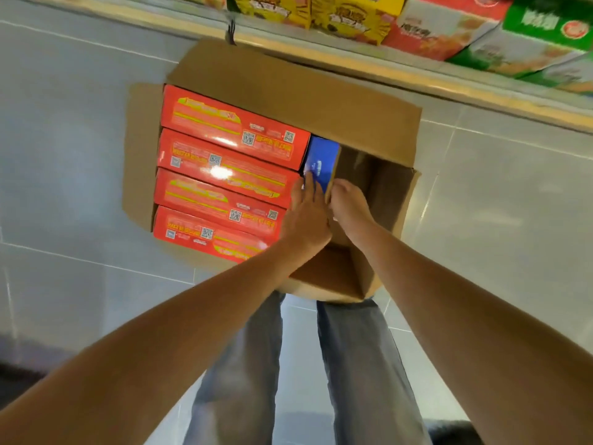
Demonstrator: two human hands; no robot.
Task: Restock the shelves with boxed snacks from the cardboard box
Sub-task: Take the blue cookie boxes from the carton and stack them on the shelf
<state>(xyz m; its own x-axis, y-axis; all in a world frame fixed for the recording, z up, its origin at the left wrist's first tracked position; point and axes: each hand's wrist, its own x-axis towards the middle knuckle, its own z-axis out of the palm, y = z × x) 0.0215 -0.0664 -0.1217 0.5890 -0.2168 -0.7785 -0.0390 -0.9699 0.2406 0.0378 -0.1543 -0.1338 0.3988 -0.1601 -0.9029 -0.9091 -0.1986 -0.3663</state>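
An open cardboard box (288,88) stands on the tiled floor below me. Several red snack boxes (224,175) lie stacked on edge in its left half. A blue snack box (322,159) stands upright just right of them. My left hand (305,216) lies flat against the blue box's left side, fingers straight. On its right edge my right hand (348,203) curls its fingers round the box. The right part of the cardboard box shows bare brown walls.
A low shelf edge (385,69) runs along the top, carrying yellow snack boxes (349,14), a red and white box (449,27) and green boxes (539,36). Grey floor tiles (64,155) surround the cardboard box. My legs stand right behind it.
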